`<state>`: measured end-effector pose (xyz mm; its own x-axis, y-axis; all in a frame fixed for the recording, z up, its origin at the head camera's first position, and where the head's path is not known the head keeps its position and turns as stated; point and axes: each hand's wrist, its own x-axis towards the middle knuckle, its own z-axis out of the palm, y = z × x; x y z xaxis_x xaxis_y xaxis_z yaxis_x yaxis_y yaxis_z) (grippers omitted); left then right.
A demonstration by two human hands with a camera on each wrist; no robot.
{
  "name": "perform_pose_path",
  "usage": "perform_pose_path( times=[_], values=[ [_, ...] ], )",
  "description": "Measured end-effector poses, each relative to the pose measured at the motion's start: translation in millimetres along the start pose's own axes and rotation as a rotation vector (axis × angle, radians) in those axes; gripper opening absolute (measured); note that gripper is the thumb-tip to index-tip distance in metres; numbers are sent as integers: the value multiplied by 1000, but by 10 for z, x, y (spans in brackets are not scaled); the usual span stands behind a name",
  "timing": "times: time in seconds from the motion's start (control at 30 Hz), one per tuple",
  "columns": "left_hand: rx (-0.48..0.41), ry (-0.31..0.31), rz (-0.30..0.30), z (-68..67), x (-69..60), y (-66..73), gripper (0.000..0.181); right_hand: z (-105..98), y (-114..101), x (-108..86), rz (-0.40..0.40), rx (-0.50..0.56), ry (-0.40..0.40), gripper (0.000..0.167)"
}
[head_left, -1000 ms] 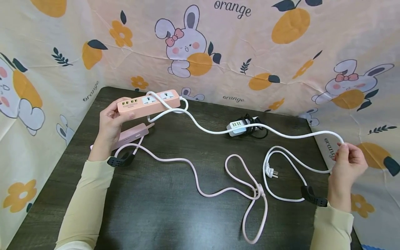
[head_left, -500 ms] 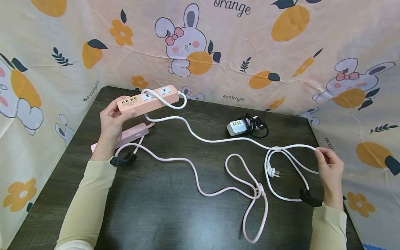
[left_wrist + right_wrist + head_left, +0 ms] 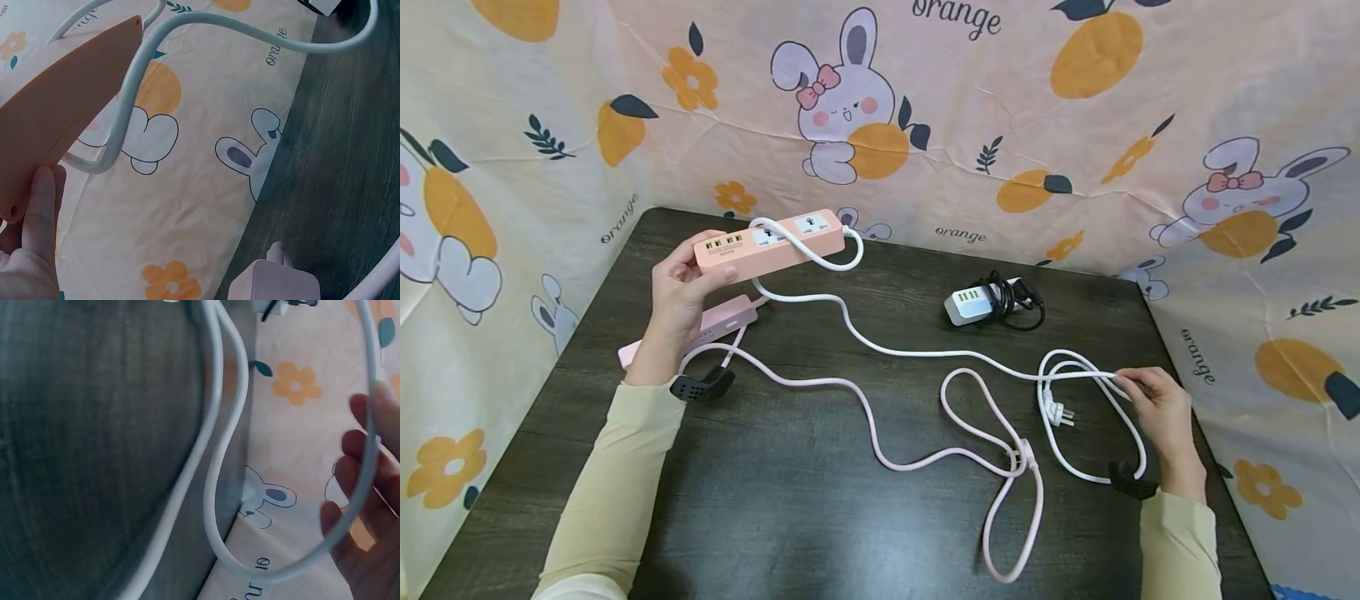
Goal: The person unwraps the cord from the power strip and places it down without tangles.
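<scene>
The dark table [image 3: 820, 533] reflects light on its near part, with a pale pink cord [image 3: 816, 383] looped across its middle. At its right, the right hand [image 3: 1159, 414] pinches a white cord [image 3: 910, 353]. At its left lies a pink power strip [image 3: 726, 318]; farther on, the left hand [image 3: 679, 287] grips one end of a peach power strip [image 3: 741, 257], raised off the table. Near its far edge sits a white power strip [image 3: 967, 307] wrapped in black cord [image 3: 998, 298]. Rabbit-and-orange cloth [image 3: 955, 108] hangs behind and on both sides.
</scene>
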<state>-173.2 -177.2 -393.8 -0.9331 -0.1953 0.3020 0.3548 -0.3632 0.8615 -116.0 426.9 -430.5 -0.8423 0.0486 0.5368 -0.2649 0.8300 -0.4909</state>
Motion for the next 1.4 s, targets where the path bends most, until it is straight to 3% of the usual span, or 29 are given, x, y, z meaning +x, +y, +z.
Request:
perform_pose_path(
  times=[0.2, 0.4, 0.53, 0.7, 0.9, 1.17, 1.4],
  values=[
    [0, -14, 12, 19, -15, 15, 41, 53, 24, -71, -1, -8, -175, 8],
    [-16, -25, 17, 56, -28, 46, 44, 62, -21, -69, -7, -144, -409, 8],
    [-29, -29, 18, 80, -33, 49, 46, 55, -65, -26, 14, -197, -529, 5],
    [-31, -40, 21, 101, -41, 51, 47, 75, -209, 116, 29, -173, -642, 12],
    [-30, -58, 5, 129, -70, 65, 48, 243, -626, 433, 1, -110, -745, 20],
    [-37, -93, 22, 212, -87, 52, 49, 816, -1351, 769, -262, 28, -865, 27],
    [-57, -117, 20, 275, -86, 44, 49, 1431, -1978, 821, -428, 174, -921, 47]
  ],
)
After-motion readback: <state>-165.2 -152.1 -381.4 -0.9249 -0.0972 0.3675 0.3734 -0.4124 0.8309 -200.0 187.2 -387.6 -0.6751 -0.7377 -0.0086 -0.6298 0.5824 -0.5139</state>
